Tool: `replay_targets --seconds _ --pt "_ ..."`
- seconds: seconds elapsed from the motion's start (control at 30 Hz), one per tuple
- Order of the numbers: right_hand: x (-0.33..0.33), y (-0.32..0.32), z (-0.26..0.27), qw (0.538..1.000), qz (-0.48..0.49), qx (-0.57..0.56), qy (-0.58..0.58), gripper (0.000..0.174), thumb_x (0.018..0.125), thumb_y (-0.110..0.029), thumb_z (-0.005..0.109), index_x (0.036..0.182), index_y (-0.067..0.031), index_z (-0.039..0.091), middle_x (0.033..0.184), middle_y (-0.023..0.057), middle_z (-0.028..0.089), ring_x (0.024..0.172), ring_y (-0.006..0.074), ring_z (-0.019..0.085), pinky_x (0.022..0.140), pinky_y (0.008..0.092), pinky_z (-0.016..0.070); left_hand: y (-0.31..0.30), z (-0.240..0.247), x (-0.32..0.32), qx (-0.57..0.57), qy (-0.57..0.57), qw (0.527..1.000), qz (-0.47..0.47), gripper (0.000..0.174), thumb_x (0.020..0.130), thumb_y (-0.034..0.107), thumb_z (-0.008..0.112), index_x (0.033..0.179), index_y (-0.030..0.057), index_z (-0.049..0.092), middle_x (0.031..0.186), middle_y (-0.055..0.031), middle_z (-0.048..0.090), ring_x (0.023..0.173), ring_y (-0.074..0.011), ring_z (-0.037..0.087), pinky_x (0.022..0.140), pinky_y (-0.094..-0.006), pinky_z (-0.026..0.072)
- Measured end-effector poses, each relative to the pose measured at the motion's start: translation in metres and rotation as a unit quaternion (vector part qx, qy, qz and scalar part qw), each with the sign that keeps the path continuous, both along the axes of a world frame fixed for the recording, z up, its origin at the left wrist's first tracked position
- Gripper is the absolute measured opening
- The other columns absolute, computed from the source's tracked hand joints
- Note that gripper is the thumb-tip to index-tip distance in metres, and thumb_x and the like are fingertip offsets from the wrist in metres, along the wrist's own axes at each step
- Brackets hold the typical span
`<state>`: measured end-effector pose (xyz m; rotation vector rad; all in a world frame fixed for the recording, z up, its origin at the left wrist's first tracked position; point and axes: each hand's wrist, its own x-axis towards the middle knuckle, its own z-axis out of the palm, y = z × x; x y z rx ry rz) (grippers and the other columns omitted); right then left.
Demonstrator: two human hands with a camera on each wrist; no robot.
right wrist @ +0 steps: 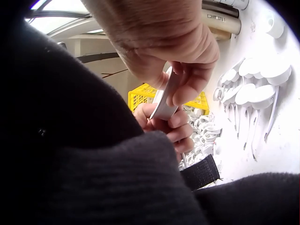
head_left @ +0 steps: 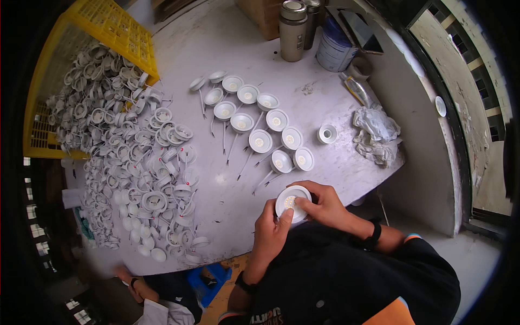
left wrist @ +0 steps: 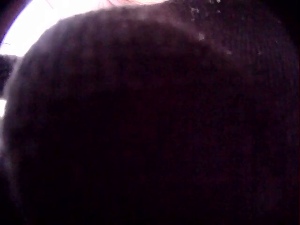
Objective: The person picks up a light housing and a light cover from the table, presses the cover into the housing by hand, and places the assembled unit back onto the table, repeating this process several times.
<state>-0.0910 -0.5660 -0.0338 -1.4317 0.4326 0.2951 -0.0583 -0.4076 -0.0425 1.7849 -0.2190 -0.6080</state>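
Between both hands, over the table's near edge, is a round white LED downlight (head_left: pixel 280 205) with yellowish dots at its centre. My left hand (head_left: pixel 268 230) grips its left side, thumb on the face. From the other side my right hand (head_left: pixel 329 208) holds the rim, its thumb reaching the LED centre. In the right wrist view the downlight (right wrist: pixel 165 104) is edge-on, pinched between fingers and thumb of both hands. Beyond the hands, similar downlights (head_left: pixel 260 141) lie in slanting rows, several trailing wires. Dark cloth (left wrist: pixel 150 131) fills most of the left wrist view.
A heap of white lamp parts (head_left: pixel 154 201) covers the table's left side, spilling from a tipped yellow crate (head_left: pixel 116 24). A small white cup-shaped part (head_left: pixel 327 134) sits right of the rows. Crumpled plastic (head_left: pixel 376 130), a bucket (head_left: pixel 333 51) and a flask (head_left: pixel 292 35) stand along the right. Another person's arm (head_left: pixel 142 290) is lower left.
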Motion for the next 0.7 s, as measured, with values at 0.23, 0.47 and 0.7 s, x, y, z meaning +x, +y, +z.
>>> replay_targets --seconds 0.23,0.47,0.7 --pt "-0.028 -0.031 -0.068 0.997 0.006 -0.001 0.079 0.038 0.085 -0.019 0.055 0.117 0.0018 0.05 0.091 0.0096 0.06 0.06 0.0123 0.058 0.048 0.0237 0.0469 -0.008 -0.084 0.001 -0.019 0.111 0.989 -0.098 0.031 0.085 0.023 0.059 0.099 -0.0038 0.054 0.082 -0.008 0.06 0.078 -0.0106 0.055 0.068 -0.0258 0.0442" --pt "-0.052 -0.079 -0.108 0.981 -0.164 -0.025 0.105 0.037 0.086 -0.022 0.055 0.116 -0.001 0.05 0.092 0.0079 0.058 0.072 0.0138 0.059 0.054 0.0243 0.0468 -0.058 -0.149 0.022 0.134 0.006 0.975 -0.177 0.038 0.075 0.038 0.065 0.078 -0.0005 0.062 0.073 -0.014 0.064 0.07 -0.0298 0.061 0.065 -0.0383 0.0468" --pt "-0.036 -0.083 -0.101 0.986 -0.14 -0.039 0.082 0.026 0.085 -0.014 0.054 0.108 -0.0015 0.055 0.088 0.0042 0.06 0.069 0.0106 0.058 0.054 0.0227 0.0446 -0.053 -0.128 0.017 0.216 -0.162 0.957 -0.104 0.04 0.085 0.038 0.053 0.095 0.0001 0.06 0.092 -0.0167 0.062 0.093 -0.0345 0.054 0.082 -0.0419 0.0415"
